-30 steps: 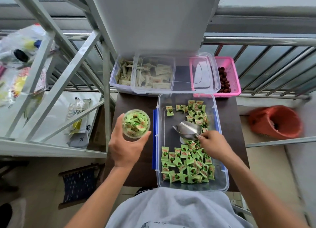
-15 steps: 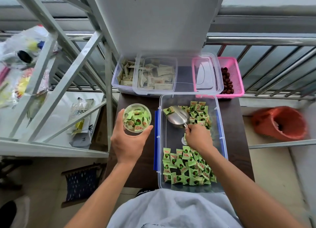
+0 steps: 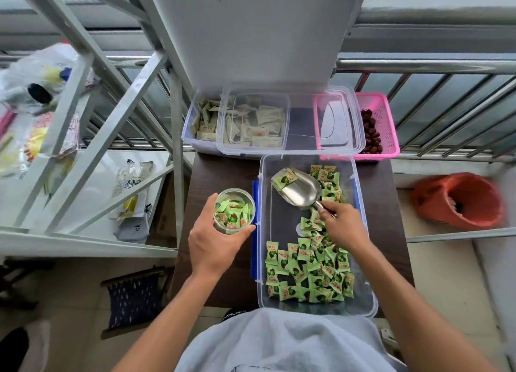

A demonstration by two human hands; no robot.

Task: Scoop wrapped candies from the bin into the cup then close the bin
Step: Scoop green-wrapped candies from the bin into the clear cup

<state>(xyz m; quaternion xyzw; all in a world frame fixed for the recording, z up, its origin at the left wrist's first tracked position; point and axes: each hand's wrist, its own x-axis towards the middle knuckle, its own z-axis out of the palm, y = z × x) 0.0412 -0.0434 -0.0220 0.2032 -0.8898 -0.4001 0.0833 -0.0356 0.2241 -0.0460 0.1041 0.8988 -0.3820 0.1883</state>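
Observation:
A clear plastic bin (image 3: 365, 296) with blue side clips stands open on a dark table, with green wrapped candies (image 3: 310, 271) piled at its near end and a smaller heap at the far right. My right hand (image 3: 344, 223) grips the handle of a metal scoop (image 3: 300, 189) inside the bin; one candy lies at the scoop's far lip. My left hand (image 3: 212, 246) holds a clear cup (image 3: 234, 211), full of green candies, just left of the bin. The bin's clear lid (image 3: 293, 148) lies across the containers behind.
Behind the bin sit a clear box of pale sachets (image 3: 206, 120) and a pink basket of red dates (image 3: 377, 126). A white metal rack (image 3: 92, 137) with bags stands left. A railing (image 3: 432, 64) runs behind; an orange basket (image 3: 458, 201) lies to the right.
My right hand has pushed the scoop from the middle of the bin to its far left corner, and one candy now lies in it. The cup has stayed beside the bin.

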